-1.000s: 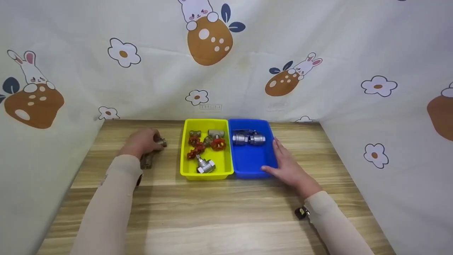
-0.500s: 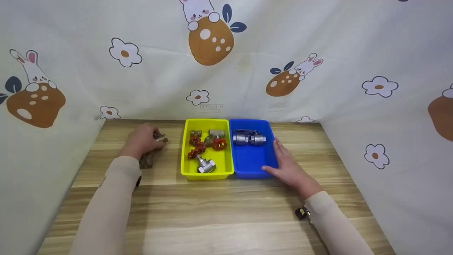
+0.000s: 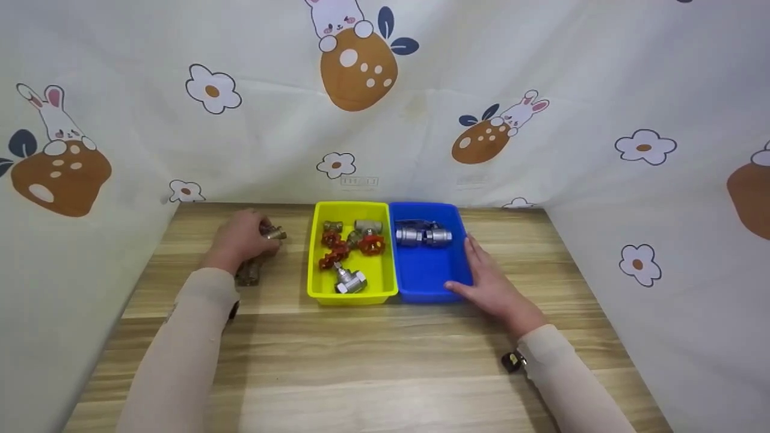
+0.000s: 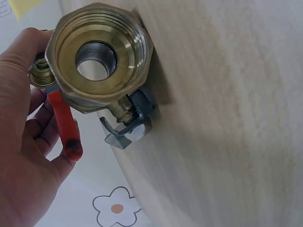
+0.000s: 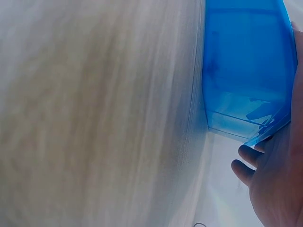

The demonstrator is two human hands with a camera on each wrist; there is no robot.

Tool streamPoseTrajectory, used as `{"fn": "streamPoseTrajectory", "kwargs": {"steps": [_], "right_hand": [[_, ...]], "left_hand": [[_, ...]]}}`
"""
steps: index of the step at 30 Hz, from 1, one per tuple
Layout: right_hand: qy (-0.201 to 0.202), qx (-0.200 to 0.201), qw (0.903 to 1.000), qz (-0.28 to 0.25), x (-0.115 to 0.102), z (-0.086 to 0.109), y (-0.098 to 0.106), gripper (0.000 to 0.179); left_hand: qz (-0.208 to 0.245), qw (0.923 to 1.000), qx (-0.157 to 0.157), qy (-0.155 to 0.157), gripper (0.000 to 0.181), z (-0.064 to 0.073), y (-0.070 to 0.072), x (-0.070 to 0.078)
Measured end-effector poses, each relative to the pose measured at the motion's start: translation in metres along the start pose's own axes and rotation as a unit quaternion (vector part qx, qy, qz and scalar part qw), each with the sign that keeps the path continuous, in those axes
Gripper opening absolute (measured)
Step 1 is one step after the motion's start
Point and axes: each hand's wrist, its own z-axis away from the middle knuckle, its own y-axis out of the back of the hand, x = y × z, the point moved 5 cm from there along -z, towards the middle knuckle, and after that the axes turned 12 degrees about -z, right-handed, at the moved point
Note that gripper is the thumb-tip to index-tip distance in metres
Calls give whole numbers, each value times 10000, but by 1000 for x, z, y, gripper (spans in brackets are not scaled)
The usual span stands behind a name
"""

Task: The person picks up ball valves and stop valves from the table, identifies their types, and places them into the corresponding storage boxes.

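At the left, my left hand [image 3: 239, 239] grips a small brass ball valve [image 3: 274, 233] just off or at the table; I cannot tell which. In the left wrist view that valve's red lever handle [image 4: 65, 125] points toward the palm. A larger brass ball valve [image 4: 99, 56] stands in front of the fingers, its threaded opening facing the camera. My right hand [image 3: 490, 282] rests against the right side of the blue bin [image 3: 427, 296], fingers straight along the wall and thumb at the near rim. Two silvery ball valves [image 3: 423, 236] lie at the bin's far end.
Beside the blue bin, touching it, is a yellow bin [image 3: 352, 299]. Several valves with red handwheels [image 3: 372, 244] and a silvery valve [image 3: 350, 281] lie in it. A patterned cloth [image 3: 271, 144] encloses the wooden table [image 3: 361, 367] at the back and sides.
My left hand has shifted slightly away from me, and the small valve in its fingers has turned and risen a little. The right hand and both bins have stayed put.
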Motion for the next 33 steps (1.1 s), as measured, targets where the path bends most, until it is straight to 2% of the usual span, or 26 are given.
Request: {"fn": "streamPoseTrajectory", "kwargs": {"steps": [14, 25, 33], "right_hand": [[3, -24, 10000, 61, 2, -2, -2, 115], [-9, 6, 10000, 53, 1, -2, -2, 114], [-32, 17, 10000, 58, 2, -2, -1, 116]], "left_hand": [[15, 9997, 197, -134, 47, 3, 7, 9], [-93, 9995, 182, -248, 55, 4, 14, 21], [-11, 9990, 280, -340, 54, 5, 22, 30]]}}
